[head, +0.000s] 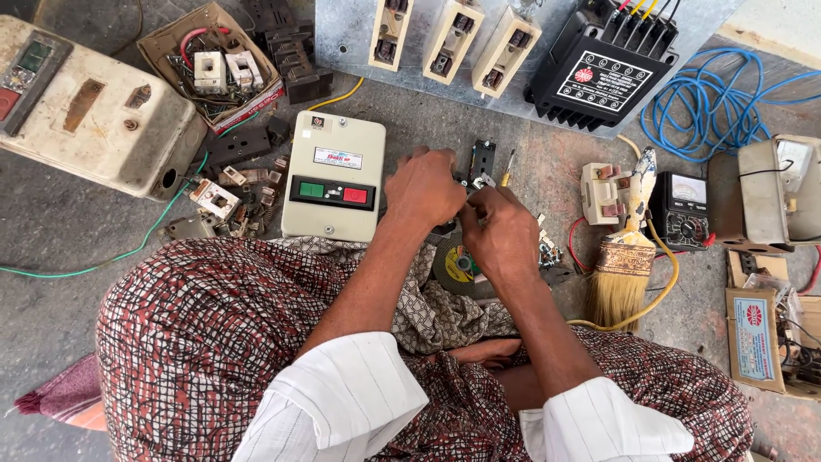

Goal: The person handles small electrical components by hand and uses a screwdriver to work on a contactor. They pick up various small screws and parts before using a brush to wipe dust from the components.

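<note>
1. Left hand is gripping a small black part, just right of the starter box
2. Right hand is pinching that part's metal fitting, brush lying nearby

The setting is a bare grey concrete floor, rough and stained, lit by even, soft daylight with no hard shadows. At twelve o'clock a pale metal panel lies flat on it, its edge running toward one o'clock. At two o'clock a strip of lighter slab crosses the corner. A green wire trails over the floor at nine o'clock, and a loose coil of blue cable rests at two o'clock.
</note>
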